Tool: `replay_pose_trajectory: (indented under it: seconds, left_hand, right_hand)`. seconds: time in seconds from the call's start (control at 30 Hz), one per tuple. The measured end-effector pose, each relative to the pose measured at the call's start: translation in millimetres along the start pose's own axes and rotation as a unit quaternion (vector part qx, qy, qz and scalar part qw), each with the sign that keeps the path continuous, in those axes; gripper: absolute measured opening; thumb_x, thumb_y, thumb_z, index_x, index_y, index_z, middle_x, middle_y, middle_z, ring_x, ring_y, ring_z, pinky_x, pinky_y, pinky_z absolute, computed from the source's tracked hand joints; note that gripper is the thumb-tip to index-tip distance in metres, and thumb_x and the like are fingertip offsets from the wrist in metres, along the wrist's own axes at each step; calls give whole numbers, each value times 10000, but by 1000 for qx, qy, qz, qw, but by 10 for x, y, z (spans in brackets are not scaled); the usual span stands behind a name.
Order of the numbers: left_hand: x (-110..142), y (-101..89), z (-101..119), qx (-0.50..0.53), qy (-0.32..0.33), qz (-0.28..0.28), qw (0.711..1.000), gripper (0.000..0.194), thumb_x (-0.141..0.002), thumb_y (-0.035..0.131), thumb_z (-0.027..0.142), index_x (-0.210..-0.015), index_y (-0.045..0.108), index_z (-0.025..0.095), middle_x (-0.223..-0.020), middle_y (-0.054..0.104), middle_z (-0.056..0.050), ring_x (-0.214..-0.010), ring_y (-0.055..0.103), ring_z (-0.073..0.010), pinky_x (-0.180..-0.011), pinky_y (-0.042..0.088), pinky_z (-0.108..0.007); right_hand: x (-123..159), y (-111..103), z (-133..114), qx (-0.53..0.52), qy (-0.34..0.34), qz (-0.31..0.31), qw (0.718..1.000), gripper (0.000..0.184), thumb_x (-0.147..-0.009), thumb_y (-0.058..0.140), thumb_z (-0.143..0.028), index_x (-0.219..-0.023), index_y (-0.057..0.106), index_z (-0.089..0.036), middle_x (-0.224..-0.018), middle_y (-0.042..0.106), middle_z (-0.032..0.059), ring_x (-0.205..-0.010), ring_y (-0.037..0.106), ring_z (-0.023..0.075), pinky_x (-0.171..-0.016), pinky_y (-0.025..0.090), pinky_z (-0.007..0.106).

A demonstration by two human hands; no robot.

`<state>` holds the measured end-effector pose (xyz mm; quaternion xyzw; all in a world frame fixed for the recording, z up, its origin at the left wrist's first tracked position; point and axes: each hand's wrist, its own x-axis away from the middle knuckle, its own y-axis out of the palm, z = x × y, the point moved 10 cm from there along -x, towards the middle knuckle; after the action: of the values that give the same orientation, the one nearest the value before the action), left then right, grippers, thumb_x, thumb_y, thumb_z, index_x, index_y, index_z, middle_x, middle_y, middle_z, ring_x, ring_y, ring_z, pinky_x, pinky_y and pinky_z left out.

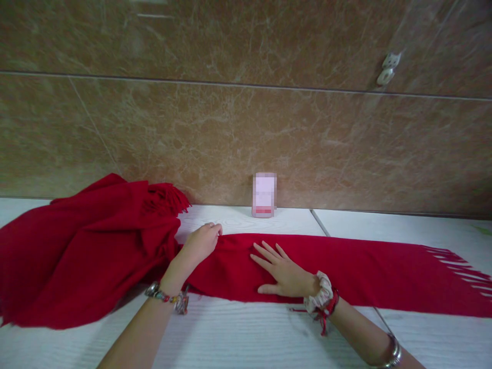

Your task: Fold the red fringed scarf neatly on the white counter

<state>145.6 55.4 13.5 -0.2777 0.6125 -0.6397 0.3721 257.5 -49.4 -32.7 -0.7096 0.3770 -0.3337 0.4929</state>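
Note:
A red scarf (pixel 369 271) with fringed ends lies across the white surface. Its right part is spread flat, with the fringe at the far right, while the left part is heaped in loose folds. My left hand (pixel 203 241) is closed on the scarf's upper edge, just right of the heap. Palm down, my right hand (pixel 280 271) rests on the flat part with its fingers spread.
A phone-like pink item (pixel 264 196), blurred out, leans upright against the brown marbled wall (pixel 238 138) behind the scarf. A small white cat-shaped hook (pixel 388 69) is fixed to the wall at upper right. Dark seams cross the white plank surface (pixel 230 333).

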Motion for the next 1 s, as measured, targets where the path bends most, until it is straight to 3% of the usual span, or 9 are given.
replay_pose_trajectory:
  seconds: [0.17,0.27,0.43,0.6,0.7,0.87,1.0]
  left_hand:
    - [2,-206,-107,-94,-85,82,989,249,-842,291,132,-931,517,185,-933,562,-59,-727,571,-172,-578,391,-259]
    - [-25,-75,-127,-46,-79,45,995,252,-836,297,115,-924,525,175,-966,556,-78,-762,569,-182,-602,398,-268]
    - [-61,228,-147,38,-20,-43,998,125,-754,490,111,-826,569,175,-900,609,-38,-851,555,-149,-733,390,-217]
    - [-39,237,-277,69,-53,-69,994,236,-678,569,118,-904,572,182,-790,632,-10,-756,580,-145,-647,410,-201]
    - [-26,98,-275,66,-77,-43,994,159,-710,491,89,-804,589,171,-807,615,-33,-789,571,-156,-670,404,-212]
    - [34,-216,-224,-14,-123,84,989,207,-790,370,94,-862,553,159,-929,558,-83,-841,554,-179,-671,408,-239]
    - [65,-123,-297,-55,-160,56,984,239,-834,305,105,-986,490,119,-899,571,-130,-797,579,-215,-613,411,-272]
  right_hand:
    - [9,30,-25,-13,-13,-12,1000,796,-734,355,-661,-1351,191,-185,-1422,118,98,-1291,40,280,-1014,36,527]
    - [9,40,-23,-17,-17,-12,1000,791,-735,362,-655,-1352,184,-194,-1421,133,94,-1291,45,278,-1014,28,529]
    - [13,32,-2,-19,-17,-6,1000,788,-732,367,-654,-1351,185,-202,-1422,133,90,-1293,36,271,-1017,28,522]
    - [22,20,19,-15,-6,-10,1000,797,-725,364,-666,-1351,189,-205,-1424,121,87,-1292,32,271,-1020,28,515]
    - [27,12,17,-16,-4,-11,1000,795,-727,361,-665,-1350,195,-201,-1423,122,88,-1292,36,268,-1022,27,510]
    - [29,17,16,-18,-2,-12,1000,790,-729,365,-661,-1347,207,-195,-1421,130,92,-1291,43,273,-1021,35,513]
    - [31,11,12,-16,-3,-9,1000,783,-735,365,-654,-1347,209,-192,-1418,144,97,-1291,54,274,-1022,41,510]
